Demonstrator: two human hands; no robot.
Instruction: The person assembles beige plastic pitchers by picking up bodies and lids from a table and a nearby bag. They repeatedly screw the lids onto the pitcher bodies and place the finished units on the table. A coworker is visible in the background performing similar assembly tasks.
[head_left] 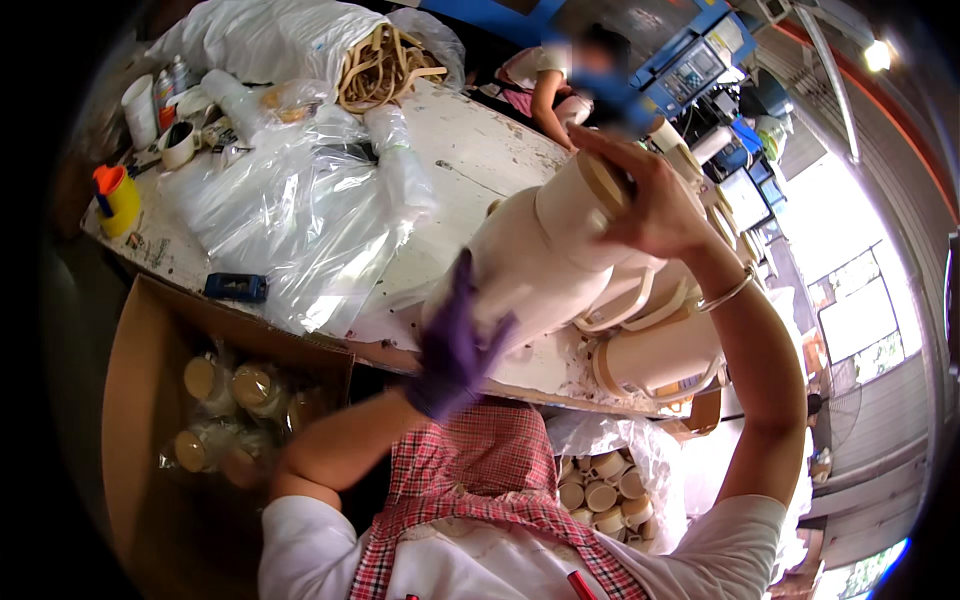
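Note:
A large cream plastic jug [525,265] is tilted across the near edge of the workbench, its narrower end up and to the right. My right hand [655,205] is bare and closed over that upper end, which shows a tan disc. My left hand [455,350], in a purple glove, bears against the lower side of the jug with fingers and thumb spread around it; motion blurs it a little. More cream jugs with handles lie just to the right, the nearest jug [660,355] on its side at the bench edge.
Clear plastic bags [300,205] cover the left of the white workbench [465,130], with a sack of tan strips [385,70] behind. At lower left stands a cardboard box [150,400] holding wrapped jugs. A bag of cream parts [605,495] sits at my right. A co-worker [545,95] is across the bench.

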